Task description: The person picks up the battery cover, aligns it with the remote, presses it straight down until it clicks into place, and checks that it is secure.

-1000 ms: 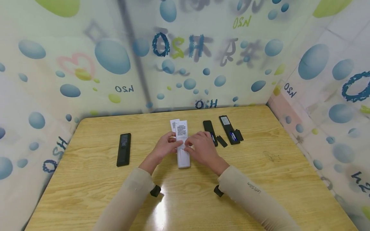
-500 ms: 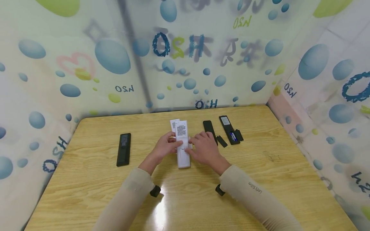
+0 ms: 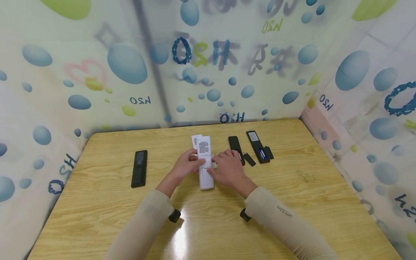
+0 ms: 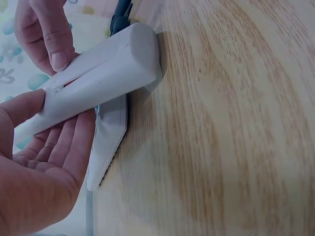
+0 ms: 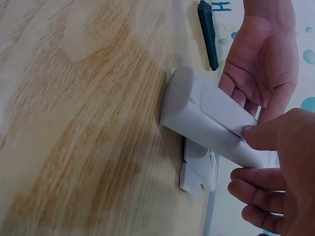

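Back side up, a white remote control (image 3: 206, 178) is held tilted over the table, its near end low against the wood. My left hand (image 3: 186, 166) grips it from the left, thumb on the back and fingers beneath, as the left wrist view shows. From the other side my right hand (image 3: 229, 168) pinches it, thumb on the battery cover (image 5: 224, 108) and fingers along the side. A narrow gap with a reddish tint runs beside the cover in the left wrist view. Behind and under it lies another white remote control (image 3: 196, 138), mostly hidden.
On the right lie two black remote controls (image 3: 254, 139) (image 3: 234, 142) with batteries showing, their loose covers (image 3: 249, 159) (image 3: 268, 152) beside them. Another black remote control (image 3: 139, 169) lies at left. A small white piece (image 5: 189, 179) rests beside the lower white remote control. A patterned wall backs the table.
My right fingers have shifted from above the remote control's latch to its right side, while the thumb stays on the cover. The left hand holds still.
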`<state>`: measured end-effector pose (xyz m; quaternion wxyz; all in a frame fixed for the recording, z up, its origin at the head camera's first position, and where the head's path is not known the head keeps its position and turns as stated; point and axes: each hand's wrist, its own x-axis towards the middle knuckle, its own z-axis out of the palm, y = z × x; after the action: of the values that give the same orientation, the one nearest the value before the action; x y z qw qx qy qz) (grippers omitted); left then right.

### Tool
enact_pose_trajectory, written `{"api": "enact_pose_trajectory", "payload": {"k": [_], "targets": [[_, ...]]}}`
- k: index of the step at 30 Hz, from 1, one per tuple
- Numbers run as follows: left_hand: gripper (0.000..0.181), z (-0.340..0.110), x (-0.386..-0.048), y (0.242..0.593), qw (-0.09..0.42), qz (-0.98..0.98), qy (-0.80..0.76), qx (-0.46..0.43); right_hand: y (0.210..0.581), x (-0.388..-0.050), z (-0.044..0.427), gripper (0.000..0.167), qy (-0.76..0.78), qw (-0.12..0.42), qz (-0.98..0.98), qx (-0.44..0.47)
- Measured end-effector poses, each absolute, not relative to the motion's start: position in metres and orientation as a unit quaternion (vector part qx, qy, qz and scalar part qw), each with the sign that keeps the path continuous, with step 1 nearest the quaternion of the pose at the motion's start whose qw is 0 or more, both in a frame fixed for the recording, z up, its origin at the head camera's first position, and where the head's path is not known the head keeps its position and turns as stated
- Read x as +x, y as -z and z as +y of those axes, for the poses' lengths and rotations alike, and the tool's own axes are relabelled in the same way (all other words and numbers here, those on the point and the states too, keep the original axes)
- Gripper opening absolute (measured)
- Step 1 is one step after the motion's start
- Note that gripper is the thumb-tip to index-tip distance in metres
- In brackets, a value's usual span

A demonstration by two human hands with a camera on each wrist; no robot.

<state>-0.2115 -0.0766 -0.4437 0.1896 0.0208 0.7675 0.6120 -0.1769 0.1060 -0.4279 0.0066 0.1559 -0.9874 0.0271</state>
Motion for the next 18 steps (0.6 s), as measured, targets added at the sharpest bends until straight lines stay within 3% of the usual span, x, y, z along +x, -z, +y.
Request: {"api": "enact_pose_trajectory", "payload": {"k": [12, 18], "targets": [[0.028, -0.076, -0.211, 0.441, 0.191, 0.767, -0.613, 0.012, 0.429, -0.176, 0.104, 0.042, -0.034, 0.006, -0.989, 0.147], [0.030, -0.076, -0.204, 0.422, 0.208, 0.764, -0.610, 0.015, 0.430, -0.176, 0.105, 0.047, -0.032, 0.003, -0.988, 0.150]]}}
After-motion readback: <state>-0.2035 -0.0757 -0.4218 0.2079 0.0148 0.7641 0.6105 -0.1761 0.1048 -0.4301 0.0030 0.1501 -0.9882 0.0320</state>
